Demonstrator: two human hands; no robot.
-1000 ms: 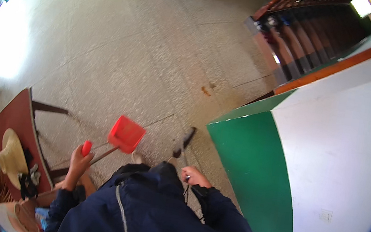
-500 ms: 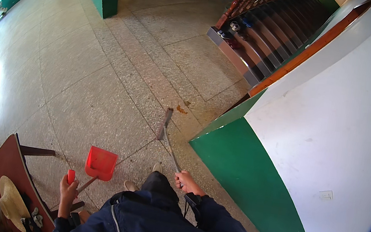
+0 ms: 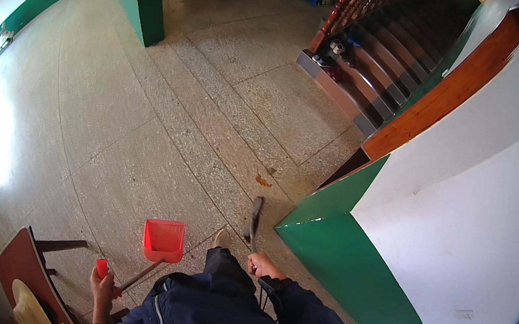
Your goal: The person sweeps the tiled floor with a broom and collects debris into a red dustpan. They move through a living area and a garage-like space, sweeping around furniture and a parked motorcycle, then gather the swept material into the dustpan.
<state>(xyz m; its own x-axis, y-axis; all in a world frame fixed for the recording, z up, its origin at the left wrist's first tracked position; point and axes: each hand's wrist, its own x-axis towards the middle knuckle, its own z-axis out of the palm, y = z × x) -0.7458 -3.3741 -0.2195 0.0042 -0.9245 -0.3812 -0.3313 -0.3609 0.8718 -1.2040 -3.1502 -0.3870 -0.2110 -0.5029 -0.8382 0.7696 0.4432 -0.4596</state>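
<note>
- While the right hand (image 3: 264, 267) works the broom (image 3: 254, 217), the left hand (image 3: 102, 284) has the red dustpan (image 3: 164, 239), so I'd call this the sweeping step, not the scooping one.
- Right hand first: fingers curled tight round the broom's stick, thumb side up top as far as I can make out. Dark broom head is down near the floor (image 3: 115, 102), just short of the green and white wall corner (image 3: 327, 244).
- Left hand: fingers wrapped round the red grip at the top of the dustpan's handle. Can't really tell how each finger sits, it's pretty small.
- Dustpan's off to the left of the broom, with a light shoe (image 3: 223, 238) between them. Its mouth looks like it points away from the body. Flat on the floor or hanging a touch above it? Can't tell, sorry.
- There's an orange-brown smear (image 3: 263, 180) a bit past the broom head, and the bristles aren't touching it.
- My take on the next move: if that smear's the target, it calls for reaching the broom out beyond it and pulling back, dustpan lip flat and close by. Dried-on gunk might need more than a broom, honestly.
- Watch the wall corner on the right, not loads of swing room there.
</note>
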